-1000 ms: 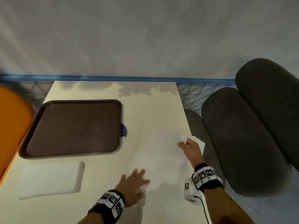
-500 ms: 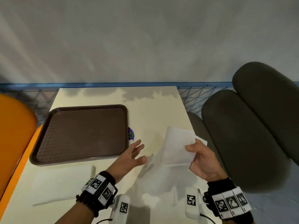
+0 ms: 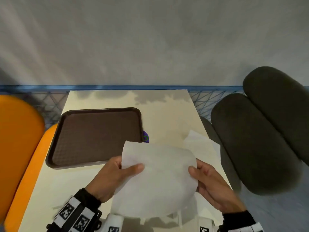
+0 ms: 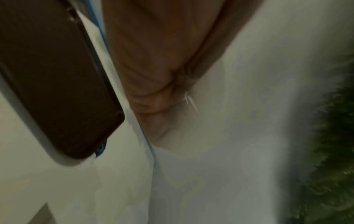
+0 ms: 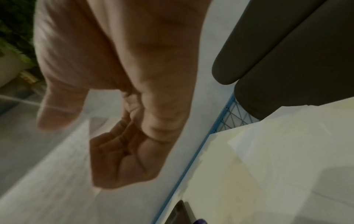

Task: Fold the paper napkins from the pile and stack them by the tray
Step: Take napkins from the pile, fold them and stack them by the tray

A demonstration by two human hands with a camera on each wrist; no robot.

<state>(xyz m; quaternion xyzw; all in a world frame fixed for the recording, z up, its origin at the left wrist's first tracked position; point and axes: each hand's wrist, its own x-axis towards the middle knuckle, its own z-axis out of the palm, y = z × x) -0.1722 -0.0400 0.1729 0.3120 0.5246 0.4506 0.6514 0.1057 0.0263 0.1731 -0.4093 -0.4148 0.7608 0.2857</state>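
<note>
A: Where does the napkin (image 3: 158,178) sit?

B: Lifted clear of the table (image 3: 167,114), at about six o'clock from the tray (image 3: 95,136). The left hand (image 3: 115,176) pinches its left edge, thumb on top; the right hand (image 3: 212,186) pinches the right edge. The sheet bows upward between them.

A: And the pile (image 3: 202,146)?

B: At the table's three o'clock edge, just beyond the right hand.

A: How should the person fold it well?

B: Probably by drawing the hands apart first, so the bow flattens. Then bring one edge over to meet the other, corners matched before any crease is pressed. Thin paper will likely skew if one hand leads.

A: Where does it go afterwards?

B: Beside the tray; any stack there is hidden behind the left wrist.
</note>
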